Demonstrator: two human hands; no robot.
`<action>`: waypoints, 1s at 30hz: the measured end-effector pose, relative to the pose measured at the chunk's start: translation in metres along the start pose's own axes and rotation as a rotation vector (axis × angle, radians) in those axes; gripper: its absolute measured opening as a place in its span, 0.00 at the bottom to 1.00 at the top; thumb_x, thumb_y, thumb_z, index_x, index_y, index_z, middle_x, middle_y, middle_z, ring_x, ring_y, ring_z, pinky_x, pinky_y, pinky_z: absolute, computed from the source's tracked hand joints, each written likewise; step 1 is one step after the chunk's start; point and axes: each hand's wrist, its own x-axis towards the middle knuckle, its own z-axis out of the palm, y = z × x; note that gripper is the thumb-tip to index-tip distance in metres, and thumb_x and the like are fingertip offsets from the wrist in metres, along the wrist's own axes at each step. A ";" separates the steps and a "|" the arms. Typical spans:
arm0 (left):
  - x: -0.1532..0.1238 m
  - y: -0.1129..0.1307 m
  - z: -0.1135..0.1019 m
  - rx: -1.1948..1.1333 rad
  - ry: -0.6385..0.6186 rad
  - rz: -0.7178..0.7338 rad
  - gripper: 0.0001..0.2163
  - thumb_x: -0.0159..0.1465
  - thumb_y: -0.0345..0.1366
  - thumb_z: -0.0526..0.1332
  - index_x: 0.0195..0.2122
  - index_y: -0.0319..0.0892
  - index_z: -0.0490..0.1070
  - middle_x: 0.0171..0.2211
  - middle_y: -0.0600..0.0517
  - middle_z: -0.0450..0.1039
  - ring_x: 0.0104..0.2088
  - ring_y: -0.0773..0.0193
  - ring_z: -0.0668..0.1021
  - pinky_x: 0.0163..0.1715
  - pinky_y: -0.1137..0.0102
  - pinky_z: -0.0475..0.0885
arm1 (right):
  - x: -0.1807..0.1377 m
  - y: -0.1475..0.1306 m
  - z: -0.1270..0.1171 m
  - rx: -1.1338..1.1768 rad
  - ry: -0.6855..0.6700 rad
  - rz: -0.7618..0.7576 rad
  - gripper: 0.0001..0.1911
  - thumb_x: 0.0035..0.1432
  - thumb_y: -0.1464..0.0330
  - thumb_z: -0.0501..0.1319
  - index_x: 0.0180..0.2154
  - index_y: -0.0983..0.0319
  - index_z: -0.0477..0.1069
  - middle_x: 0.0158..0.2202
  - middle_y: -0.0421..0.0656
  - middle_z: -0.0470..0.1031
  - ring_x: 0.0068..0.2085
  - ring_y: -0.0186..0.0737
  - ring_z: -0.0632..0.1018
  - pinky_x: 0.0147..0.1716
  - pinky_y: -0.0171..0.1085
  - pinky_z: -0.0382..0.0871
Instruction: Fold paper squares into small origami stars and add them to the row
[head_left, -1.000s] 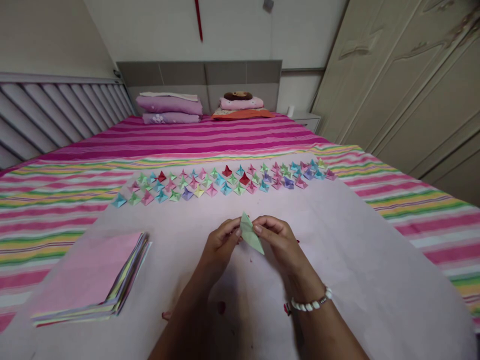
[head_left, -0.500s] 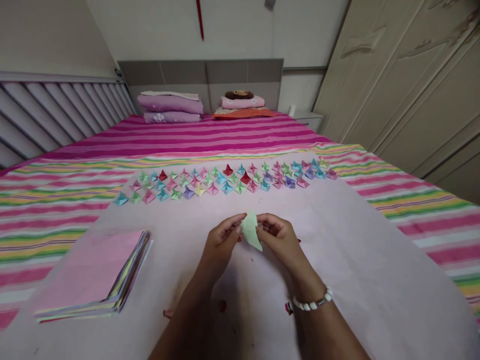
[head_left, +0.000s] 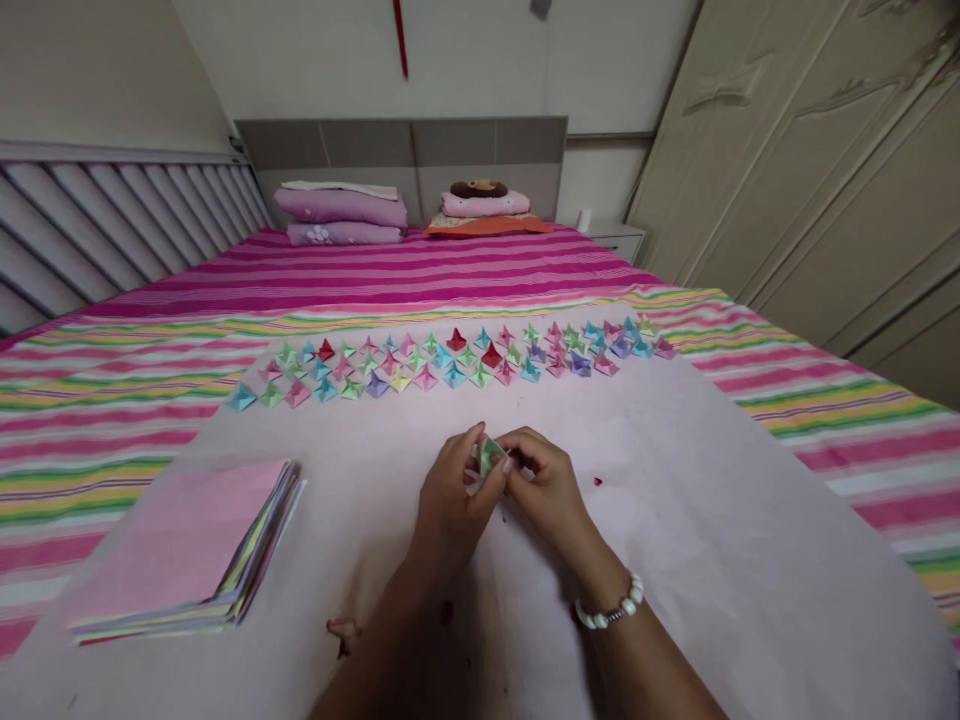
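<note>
A small folded piece of light green paper [head_left: 488, 456] is held between my two hands above the pale sheet [head_left: 675, 520]. My left hand [head_left: 456, 485] grips it from the left, thumb across its front and fingers behind. Pinched at its right edge, the paper also sits in the fingertips of my right hand [head_left: 541, 480], which has a white beaded bracelet [head_left: 611, 612] at the wrist. Fingers cover part of the paper. Beyond my hands, several small folded paper boats [head_left: 454, 375] in many colours stand in rows.
To the left lies a stack of coloured paper [head_left: 180, 545], pink on top. Small red scraps [head_left: 598, 482] and a pinkish bit [head_left: 343, 630] lie near my arms. Striped bedding [head_left: 825, 400] surrounds the sheet. Folded purple bedding [head_left: 341, 208] rests by the headboard [head_left: 480, 145].
The green paper was flat and facing me; now it is turned and partly opened into a hollow shape. My left hand has rotated, its thumb moving right across the paper, and my hands are closer together.
</note>
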 end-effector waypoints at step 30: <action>0.006 0.000 -0.012 -0.074 -0.063 0.096 0.31 0.49 0.40 0.71 0.55 0.42 0.66 0.60 0.39 0.61 0.60 0.49 0.66 0.55 0.56 0.64 | 0.004 0.007 -0.009 0.394 0.188 0.472 0.05 0.41 0.69 0.64 0.25 0.61 0.78 0.22 0.40 0.76 0.25 0.37 0.72 0.26 0.35 0.65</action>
